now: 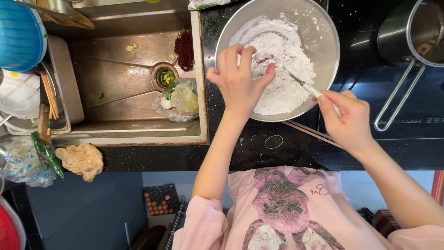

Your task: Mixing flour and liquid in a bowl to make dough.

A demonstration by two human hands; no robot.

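Flour (pixel 282 69) in a bowl (pixel 323 41) is stirred with a spoon (pixel 303 84) pinched by right hand (pixel 347 118) fingers (left hand (pixel 238 81) fingers spread above), mixing seemingly unfinished.

A metal bowl (pixel 319 51) with flour (pixel 282 69) in it sits on the countertop (pixel 240 153), just right of the sink (pixel 134 125). The left hand (pixel 238 81) is over the bowl's left half; the right hand (pixel 347 115), holding a spoon (pixel 303 85), is at its right rim. Chopsticks (pixel 307 131) and a rubber band (pixel 274 141) lie in front of the bowl. A saucepan (pixel 411 32) stands at the right far corner. A cloth (pixel 82 159) lies on the counter's front edge, left. A plastic bag (pixel 180 99) lies in the sink.
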